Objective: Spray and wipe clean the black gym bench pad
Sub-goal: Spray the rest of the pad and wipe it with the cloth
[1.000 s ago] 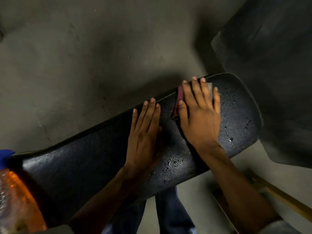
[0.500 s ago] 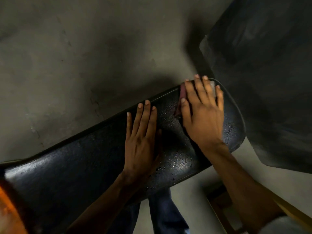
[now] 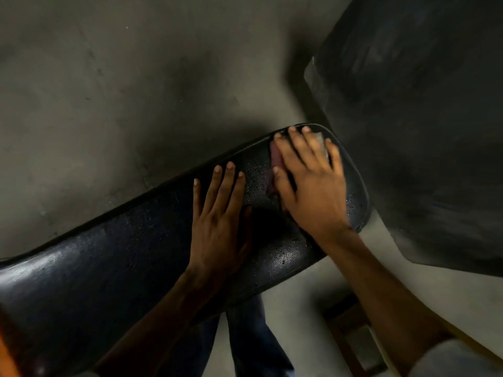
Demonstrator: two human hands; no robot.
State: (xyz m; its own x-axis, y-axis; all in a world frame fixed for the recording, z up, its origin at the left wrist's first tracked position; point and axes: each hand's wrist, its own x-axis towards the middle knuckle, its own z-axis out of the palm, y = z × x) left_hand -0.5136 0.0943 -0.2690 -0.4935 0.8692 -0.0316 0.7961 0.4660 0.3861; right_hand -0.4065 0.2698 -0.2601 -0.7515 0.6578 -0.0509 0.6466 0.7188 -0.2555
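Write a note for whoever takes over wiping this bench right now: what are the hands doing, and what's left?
Left hand: flat on the middle of the bench pad, fingers straight, holding nothing.
Right hand: pressed flat on the pink cloth near the pad's right end.
Done: the pad is sprayed; it looks wet and shiny.
Left: droplets sit by the right end. Wipe there, then probably the rest of the pad.

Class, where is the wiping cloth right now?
In the head view, the cloth lies under the right hand at the bench pad's right end, beside the left hand.
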